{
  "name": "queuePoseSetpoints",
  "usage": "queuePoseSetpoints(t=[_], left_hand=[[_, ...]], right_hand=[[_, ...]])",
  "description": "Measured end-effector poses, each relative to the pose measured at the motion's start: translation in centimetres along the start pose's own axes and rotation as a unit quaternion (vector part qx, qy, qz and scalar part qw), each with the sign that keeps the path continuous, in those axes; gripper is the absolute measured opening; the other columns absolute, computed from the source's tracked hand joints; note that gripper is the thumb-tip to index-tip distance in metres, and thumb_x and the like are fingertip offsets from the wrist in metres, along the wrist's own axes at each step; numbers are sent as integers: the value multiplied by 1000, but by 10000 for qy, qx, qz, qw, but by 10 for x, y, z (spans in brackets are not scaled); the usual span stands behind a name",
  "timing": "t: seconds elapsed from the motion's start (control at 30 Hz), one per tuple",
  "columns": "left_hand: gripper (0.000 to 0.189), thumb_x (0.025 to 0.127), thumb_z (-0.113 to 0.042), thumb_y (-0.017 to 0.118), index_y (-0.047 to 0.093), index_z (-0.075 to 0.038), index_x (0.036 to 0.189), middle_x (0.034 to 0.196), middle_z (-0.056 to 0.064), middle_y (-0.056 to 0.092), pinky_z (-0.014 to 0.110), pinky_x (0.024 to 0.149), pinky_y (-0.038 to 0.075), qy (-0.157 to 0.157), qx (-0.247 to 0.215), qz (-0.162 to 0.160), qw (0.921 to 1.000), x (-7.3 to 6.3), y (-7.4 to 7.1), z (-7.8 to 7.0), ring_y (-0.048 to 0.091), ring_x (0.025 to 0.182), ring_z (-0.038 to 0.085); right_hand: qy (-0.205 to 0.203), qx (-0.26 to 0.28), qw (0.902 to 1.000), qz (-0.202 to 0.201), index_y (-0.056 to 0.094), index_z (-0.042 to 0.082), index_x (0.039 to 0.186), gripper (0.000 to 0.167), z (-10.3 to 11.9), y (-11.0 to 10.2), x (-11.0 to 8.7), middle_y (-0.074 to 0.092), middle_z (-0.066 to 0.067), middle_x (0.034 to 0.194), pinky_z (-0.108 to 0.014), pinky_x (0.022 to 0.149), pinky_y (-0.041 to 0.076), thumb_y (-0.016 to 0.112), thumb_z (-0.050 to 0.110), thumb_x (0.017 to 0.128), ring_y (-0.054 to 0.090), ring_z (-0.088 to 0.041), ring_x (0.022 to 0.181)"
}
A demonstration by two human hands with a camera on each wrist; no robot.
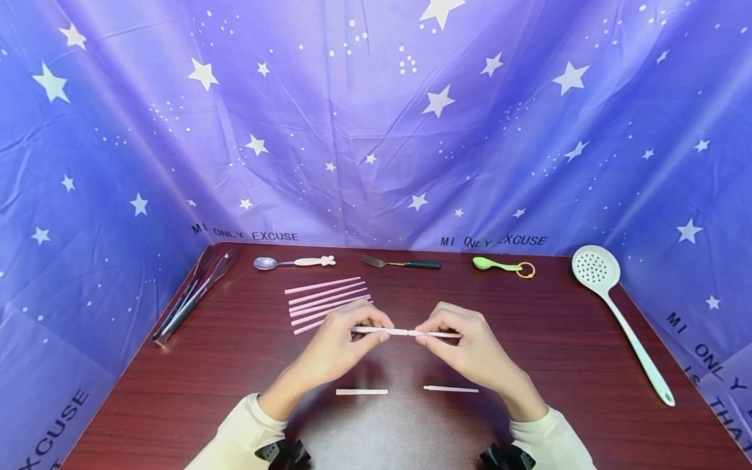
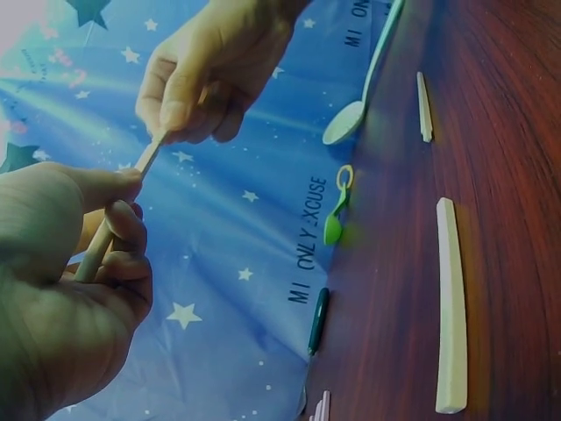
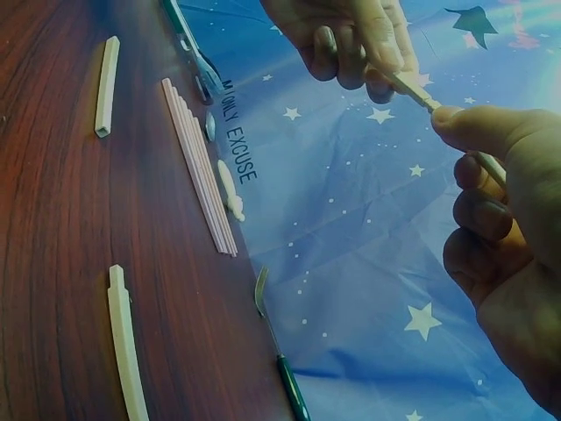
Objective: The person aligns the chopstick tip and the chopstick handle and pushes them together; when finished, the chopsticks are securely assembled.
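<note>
My left hand (image 1: 343, 343) pinches a pale chopstick piece (image 1: 398, 331) between thumb and fingers. Opposite it, my right hand (image 1: 472, 343) pinches a second chopstick piece (image 1: 446, 335) in the same way. The two pieces lie in one line, end to end, and a small notch shows at the joint close to the right fingertips. Both are held level above the table. Nearer the body lie two more loose pieces: a thicker plain one (image 1: 361, 391) on the left and one with a stepped narrow end (image 1: 451, 389) on the right.
Several pink sticks (image 1: 326, 288) lie side by side behind the left hand. Along the back are a spoon (image 1: 267, 263), a fork (image 1: 414, 264) and a green spoon (image 1: 496, 264). Metal tongs (image 1: 190, 303) lie at the left edge, a slotted ladle (image 1: 631, 333) at the right.
</note>
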State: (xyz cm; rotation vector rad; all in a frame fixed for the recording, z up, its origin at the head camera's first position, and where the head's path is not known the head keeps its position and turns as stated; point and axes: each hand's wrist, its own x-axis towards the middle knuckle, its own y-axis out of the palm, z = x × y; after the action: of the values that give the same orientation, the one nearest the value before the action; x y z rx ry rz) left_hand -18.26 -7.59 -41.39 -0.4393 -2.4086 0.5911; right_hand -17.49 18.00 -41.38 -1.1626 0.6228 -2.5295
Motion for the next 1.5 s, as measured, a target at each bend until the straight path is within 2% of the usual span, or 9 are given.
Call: queuePoseSetpoints(t=[0.27, 0.67, 0.97, 1.23, 1.4, 1.5], left_hand=[[12, 92, -11, 77, 74, -21, 98, 89, -9, 66, 20, 67, 49, -3, -136, -71, 9999, -3, 1, -1, 56, 77, 3], [9, 92, -10, 76, 73, -18, 96, 86, -4, 64, 20, 63, 45, -138, -451, -116, 9988, -6, 6, -2, 51, 73, 5], [9, 92, -6, 75, 73, -15, 95, 87, -1, 66, 18, 63, 44, -81, -623, -121, 9979, -5, 6, -1, 51, 73, 5], [8, 92, -7, 75, 72, -14, 95, 90, -1, 67, 21, 63, 47, 129, -524, -129, 9985, -7, 6, 1, 54, 75, 4], [8, 91, -12, 78, 74, -17, 96, 90, -6, 68, 26, 62, 51, 339, -243, -35, 9991, -3, 0, -7, 55, 75, 2], [8, 91, -15, 80, 76, -20, 97, 90, -10, 68, 26, 64, 53, 306, -37, 104, 9995, -1, -6, -11, 57, 75, 0]], right_hand=[[19, 263, 9997, 0, 75, 17, 91, 17, 1, 4, 1, 63, 8, 79, -14, 51, 40, 80, 2, 87, 50, -1, 63], [417, 467, 9980, 47, 72, 18, 87, 27, 3, 6, 2, 59, 6, 74, -17, 49, 37, 79, -7, 83, 46, -3, 60], [389, 612, 9973, 109, 71, 17, 88, 26, 0, 8, 2, 59, 5, 75, -18, 48, 37, 78, -7, 84, 45, -2, 60], [318, 695, 9970, 100, 72, 15, 88, 23, -1, 11, 2, 59, 4, 74, -17, 49, 37, 79, -6, 84, 46, -1, 61], [110, 644, 9979, -5, 74, 14, 91, 18, 2, 6, 1, 61, 5, 76, -17, 47, 37, 80, -2, 85, 47, -3, 60], [97, 586, 9982, -19, 74, 15, 92, 20, 3, 3, 0, 60, 7, 77, -17, 46, 37, 81, -2, 85, 48, -2, 60]])
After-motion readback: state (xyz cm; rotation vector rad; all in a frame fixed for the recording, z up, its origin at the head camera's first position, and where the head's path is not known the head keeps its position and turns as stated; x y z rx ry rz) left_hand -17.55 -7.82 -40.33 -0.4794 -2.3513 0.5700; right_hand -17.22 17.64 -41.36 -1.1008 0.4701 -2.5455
